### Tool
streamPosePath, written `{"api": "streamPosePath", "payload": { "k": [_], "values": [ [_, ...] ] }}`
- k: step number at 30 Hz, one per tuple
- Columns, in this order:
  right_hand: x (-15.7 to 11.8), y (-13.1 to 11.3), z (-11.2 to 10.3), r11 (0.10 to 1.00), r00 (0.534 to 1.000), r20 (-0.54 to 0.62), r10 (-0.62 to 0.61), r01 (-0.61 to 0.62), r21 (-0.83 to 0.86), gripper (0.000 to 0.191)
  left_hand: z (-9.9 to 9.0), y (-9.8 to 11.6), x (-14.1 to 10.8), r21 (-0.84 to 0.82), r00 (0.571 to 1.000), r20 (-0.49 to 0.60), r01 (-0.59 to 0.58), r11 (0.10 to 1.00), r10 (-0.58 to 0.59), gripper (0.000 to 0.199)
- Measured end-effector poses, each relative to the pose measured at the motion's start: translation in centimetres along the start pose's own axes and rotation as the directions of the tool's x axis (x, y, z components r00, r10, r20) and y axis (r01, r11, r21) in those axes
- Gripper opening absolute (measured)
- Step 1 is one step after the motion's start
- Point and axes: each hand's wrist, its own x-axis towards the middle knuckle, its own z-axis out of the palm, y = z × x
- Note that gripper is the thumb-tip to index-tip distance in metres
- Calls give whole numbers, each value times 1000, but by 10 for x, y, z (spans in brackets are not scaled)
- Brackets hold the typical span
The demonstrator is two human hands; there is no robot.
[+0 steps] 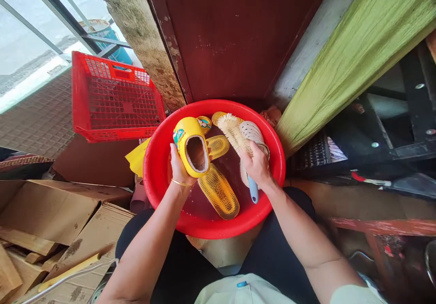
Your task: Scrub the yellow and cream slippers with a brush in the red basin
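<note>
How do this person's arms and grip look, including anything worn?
The left forearm and right forearm are bare, and neither the left grip nor the right grip wears a glove. A thin golden bangle circles the left wrist. The right sleeve is pale green, ending above the forearm.

Yellow shoe (190, 129) (opening visible), tilted, blue-handled brush (234, 135), pale-bristled, held apart

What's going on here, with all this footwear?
A person is sitting over a red basin. Their left hand holds up a yellow shoe, and their right hand grips a brush, apart from that shoe. Other yellow footwear and a pale clog lie in the basin.
</note>
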Motion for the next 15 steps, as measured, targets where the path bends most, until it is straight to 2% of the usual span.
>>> {"api": "streamPosePath", "payload": {
  "k": [4,7,11,15],
  "values": [
    [1,-7,-3,977,994,106,18,-40,209,22,-3,2,-4,15,997,39,68,998,-68,83],
    [-3,-11,0,952,981,191,39,-95,291,21,-4,0,-5,7,995,42,86,996,-86,79],
    [-4,-9,0,908,968,209,143,-212,362,21,0,1,-7,-12,988,85,133,991,-131,75],
    [-1,-8,-1,871,948,241,205,-289,396,22,0,3,-7,-45,992,37,119,992,-118,75]
  ]
}}
